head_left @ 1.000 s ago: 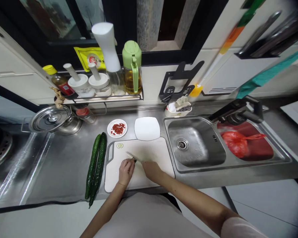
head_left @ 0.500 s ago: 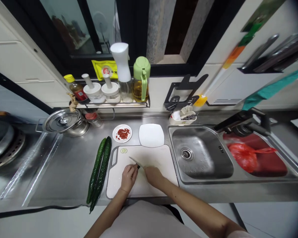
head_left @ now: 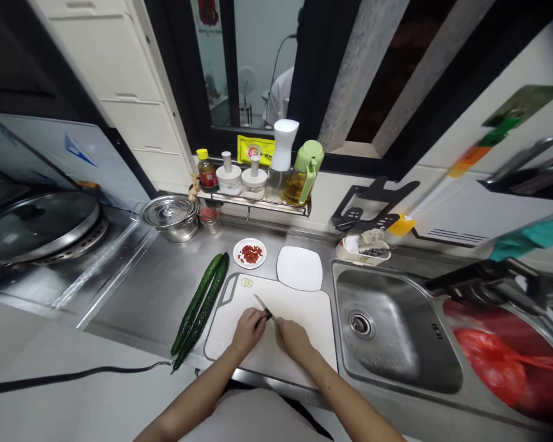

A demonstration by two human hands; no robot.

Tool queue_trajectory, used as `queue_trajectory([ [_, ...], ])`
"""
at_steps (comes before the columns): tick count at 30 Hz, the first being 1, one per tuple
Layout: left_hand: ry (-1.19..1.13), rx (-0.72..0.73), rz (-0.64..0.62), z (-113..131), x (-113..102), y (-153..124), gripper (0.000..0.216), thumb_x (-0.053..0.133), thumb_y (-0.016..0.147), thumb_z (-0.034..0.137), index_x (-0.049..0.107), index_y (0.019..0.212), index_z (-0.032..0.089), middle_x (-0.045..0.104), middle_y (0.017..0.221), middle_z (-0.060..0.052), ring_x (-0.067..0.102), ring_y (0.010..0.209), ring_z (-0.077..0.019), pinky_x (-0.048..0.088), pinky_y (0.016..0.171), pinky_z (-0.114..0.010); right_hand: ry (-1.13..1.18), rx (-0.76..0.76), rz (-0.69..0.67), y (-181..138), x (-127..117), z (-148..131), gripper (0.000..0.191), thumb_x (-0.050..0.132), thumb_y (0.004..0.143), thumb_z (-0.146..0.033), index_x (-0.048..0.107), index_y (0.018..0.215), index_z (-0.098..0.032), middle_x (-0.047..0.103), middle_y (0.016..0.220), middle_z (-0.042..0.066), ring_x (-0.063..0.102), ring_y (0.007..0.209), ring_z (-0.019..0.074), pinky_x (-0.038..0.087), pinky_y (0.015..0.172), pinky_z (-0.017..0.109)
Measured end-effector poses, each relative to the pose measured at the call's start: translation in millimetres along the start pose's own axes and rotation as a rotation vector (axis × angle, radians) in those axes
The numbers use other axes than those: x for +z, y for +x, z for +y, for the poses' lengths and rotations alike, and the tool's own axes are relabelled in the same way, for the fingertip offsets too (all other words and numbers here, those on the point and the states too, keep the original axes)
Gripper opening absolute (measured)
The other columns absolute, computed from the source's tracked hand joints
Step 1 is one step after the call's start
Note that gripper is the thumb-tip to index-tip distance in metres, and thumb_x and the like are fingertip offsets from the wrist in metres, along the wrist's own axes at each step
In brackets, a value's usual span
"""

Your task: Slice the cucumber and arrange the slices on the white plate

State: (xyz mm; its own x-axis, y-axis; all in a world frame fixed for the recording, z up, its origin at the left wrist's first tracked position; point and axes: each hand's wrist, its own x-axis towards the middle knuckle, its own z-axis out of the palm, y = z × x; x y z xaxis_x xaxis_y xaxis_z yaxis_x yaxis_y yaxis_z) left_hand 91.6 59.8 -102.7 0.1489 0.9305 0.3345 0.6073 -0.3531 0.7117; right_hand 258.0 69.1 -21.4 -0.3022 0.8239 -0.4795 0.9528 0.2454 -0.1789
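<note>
Both hands rest on a white cutting board (head_left: pixel 304 307) near the counter's front edge. My right hand (head_left: pixel 291 336) is closed around the handle of a small knife (head_left: pixel 261 304) whose blade points up and left. My left hand (head_left: pixel 247 329) sits curled just left of the blade, fingertips pressed down on something too small to make out. Two long cucumbers (head_left: pixel 201 309) lie side by side on the steel counter, left of the board. Behind the board stand a small white dish of chopped red chilli (head_left: pixel 249 253) and a bare white square plate (head_left: pixel 299 268).
A steel sink (head_left: pixel 396 334) lies right of the board, and a red basin with a red bag (head_left: pixel 493 362) beyond it. At the back are a rack of condiment bottles (head_left: pixel 262 178), a lidded steel pot (head_left: pixel 169 216) and, far left, a stove with a wok lid (head_left: pixel 37 224).
The camera has tilted up and swung left, showing more window and stove. Both hands stay together on the board with the knife, hardly shifted.
</note>
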Motion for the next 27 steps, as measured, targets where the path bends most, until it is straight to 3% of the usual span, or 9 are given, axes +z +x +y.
queue_trajectory([
  [9, -0.17, -0.211, 0.037, 10.2, -6.9, -1.8, 0.023, 0.049, 0.09, 0.033, 0.066, 0.098, 0.019, 0.066, 0.094, -0.007, 0.062, 0.088, -0.0182, 0.051, 0.08, -0.034, 0.046, 0.089, 0.077, -7.6, -5.9, 6.4, 0.028, 0.034, 0.096, -0.02, 0.059, 0.107, -0.017, 0.068, 0.098, 0.01, 0.065, 0.088, 0.0198, 0.037, 0.068, 0.027],
  [14, -0.336, -0.573, 0.324, 6.7, -25.4, 10.9, 0.037, 0.046, 0.09, 0.046, 0.065, 0.101, 0.016, 0.068, 0.099, -0.01, 0.064, 0.088, -0.0189, 0.052, 0.077, -0.032, -0.092, 0.111, 0.209, -16.6, -18.8, 13.1, 0.033, 0.034, 0.096, -0.017, 0.058, 0.117, -0.025, 0.063, 0.102, 0.006, 0.061, 0.082, 0.0158, 0.033, 0.069, 0.027],
  [16, -0.409, -0.687, 0.364, 2.6, -38.2, 24.1, 0.043, 0.044, 0.09, 0.05, 0.063, 0.105, 0.015, 0.069, 0.097, -0.01, 0.065, 0.084, -0.0182, 0.053, 0.073, -0.03, -0.164, 0.083, 0.318, -20.5, -22.1, 15.3, 0.036, 0.038, 0.094, -0.015, 0.057, 0.123, -0.027, 0.061, 0.103, 0.007, 0.058, 0.085, 0.0165, 0.032, 0.072, 0.029],
  [19, -0.464, -0.71, 0.25, 1.2, -59.2, 47.3, 0.044, 0.041, 0.09, 0.048, 0.063, 0.108, 0.014, 0.069, 0.099, -0.011, 0.066, 0.086, -0.0175, 0.052, 0.068, -0.026, -0.237, 0.027, 0.492, -25.0, -24.7, 18.0, 0.041, 0.041, 0.092, -0.015, 0.056, 0.129, -0.027, 0.06, 0.108, 0.009, 0.053, 0.088, 0.0192, 0.03, 0.076, 0.032],
  [23, -0.406, -0.438, -0.033, 16.4, -81.3, 70.4, 0.033, 0.054, 0.085, 0.039, 0.069, 0.106, 0.017, 0.069, 0.109, -0.009, 0.064, 0.095, -0.0186, 0.052, 0.081, -0.028, -0.263, -0.048, 0.622, -27.7, -26.5, 20.1, 0.048, 0.046, 0.087, -0.013, 0.055, 0.133, -0.026, 0.057, 0.116, 0.012, 0.048, 0.089, 0.0213, 0.03, 0.08, 0.035],
  [27, -0.199, -0.229, -0.279, 38.1, -92.2, 79.7, 0.035, 0.061, 0.081, 0.039, 0.071, 0.107, 0.018, 0.07, 0.106, -0.008, 0.063, 0.096, -0.02, 0.048, 0.086, -0.029, -0.278, -0.096, 0.655, -29.3, -28.4, 18.8, 0.05, 0.045, 0.087, -0.012, 0.053, 0.134, -0.025, 0.057, 0.119, 0.013, 0.046, 0.091, 0.0224, 0.029, 0.083, 0.036],
])
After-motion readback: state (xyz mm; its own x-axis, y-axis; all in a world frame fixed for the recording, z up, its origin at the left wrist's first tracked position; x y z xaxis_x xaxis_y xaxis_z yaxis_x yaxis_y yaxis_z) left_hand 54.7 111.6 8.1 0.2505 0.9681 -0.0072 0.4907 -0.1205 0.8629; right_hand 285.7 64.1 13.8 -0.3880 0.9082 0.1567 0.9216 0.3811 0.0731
